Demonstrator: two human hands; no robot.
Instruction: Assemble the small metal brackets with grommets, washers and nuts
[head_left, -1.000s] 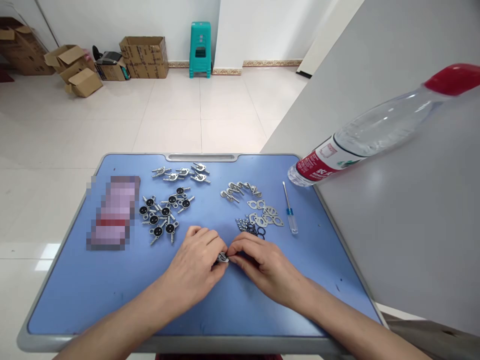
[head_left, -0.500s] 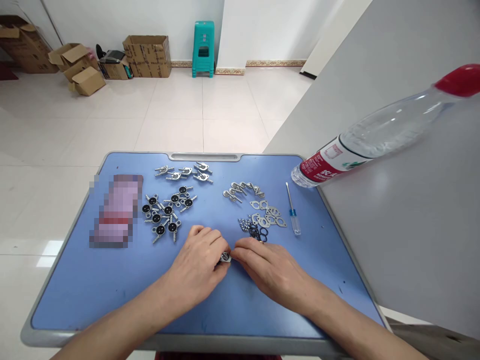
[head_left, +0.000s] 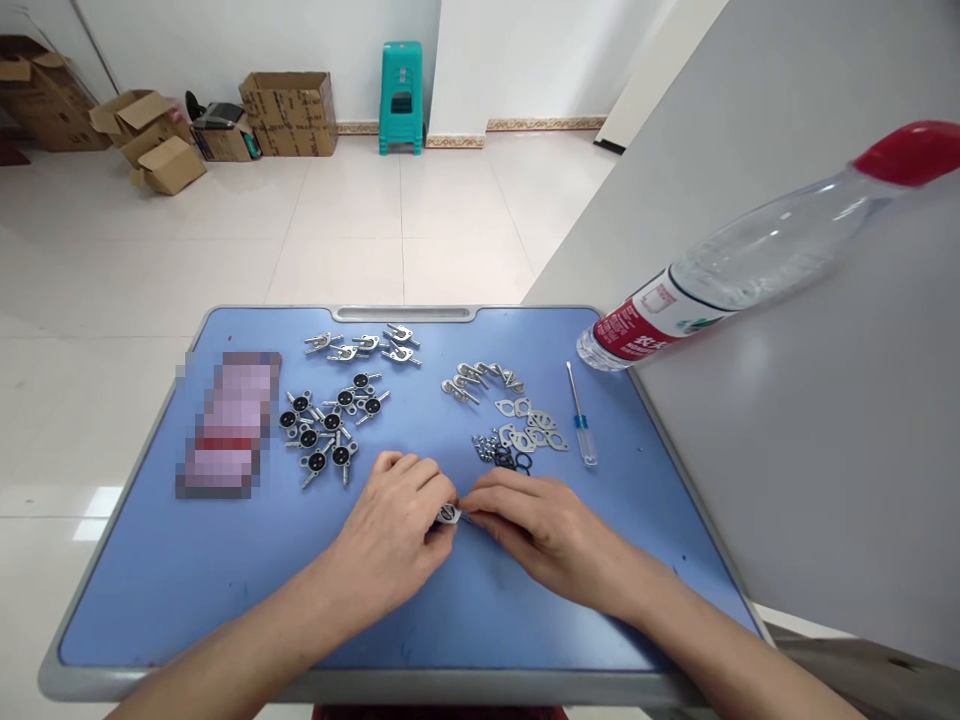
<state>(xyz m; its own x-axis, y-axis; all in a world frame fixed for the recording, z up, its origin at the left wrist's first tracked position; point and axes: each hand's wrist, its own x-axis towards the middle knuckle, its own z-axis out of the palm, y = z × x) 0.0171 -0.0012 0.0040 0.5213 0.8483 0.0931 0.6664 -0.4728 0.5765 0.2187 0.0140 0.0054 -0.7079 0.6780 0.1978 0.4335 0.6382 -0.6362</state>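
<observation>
My left hand is closed around a small metal fuel valve, whose round slotted face and flat flange show between thumb and fingers. My right hand has its fingertips pinched together at the valve's right side, where a thin metal stem shows below them. Just beyond the right hand lie black rubber rings, tiny screws and flat metal plates. Several valve bodies with black discs rest left of my hands. Farther back are several valves with plates on them.
Metal levers sit at the table's middle right. A screwdriver with a clear blue handle lies beyond the plates. A tall water bottle stands at the back right corner, beside a grey panel. A blurred pinkish object lies left.
My right fingers have shifted slightly at the valve, so its stem now shows under them. My left hand keeps its hold. The whole view has moved a little.
</observation>
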